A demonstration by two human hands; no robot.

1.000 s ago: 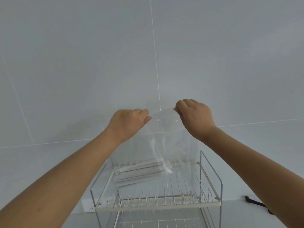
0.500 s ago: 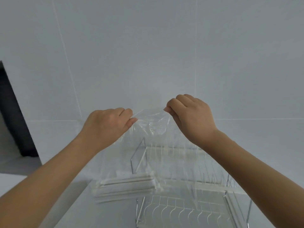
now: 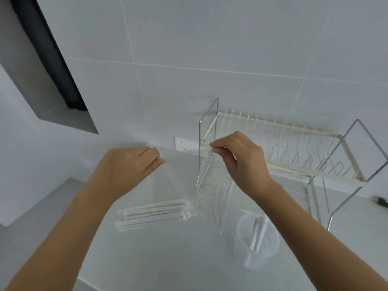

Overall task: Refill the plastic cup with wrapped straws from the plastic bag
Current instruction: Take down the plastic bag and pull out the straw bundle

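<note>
Well, both hands are up in front of the tiled wall, each pinching a top edge of the clear plastic bag (image 3: pixel 178 185) and holding it open between them. The left hand (image 3: pixel 128 166) sits at about nine o'clock from the bag's mouth, fingers curled shut on the film; the right hand (image 3: pixel 237 158) is at three o'clock, thumb and forefinger nipped together on the opposite edge. The bag hangs down from those two grips — so thin and see-through that its outline is hard to trace.

Down in the bottom of the bag lies a bundle of wrapped straws (image 3: pixel 153 213), white, lying nearly level, at roughly six o'clock from the left hand.

The plastic cup (image 3: pixel 256 240) stands on the pale counter (image 3: pixel 147 259) at about five o'clock from the bag, under the right forearm, with a couple of wrapped straws standing tilted inside it. It is clear too, and a bit blurred.

Behind the right hand, at one to three o'clock, a wire dish rack (image 3: pixel 294 148) stands against the wall — cream rails, chrome end loops. A white wall socket (image 3: pixel 184 143) shows between the two hands, low on the tiles.
</note>
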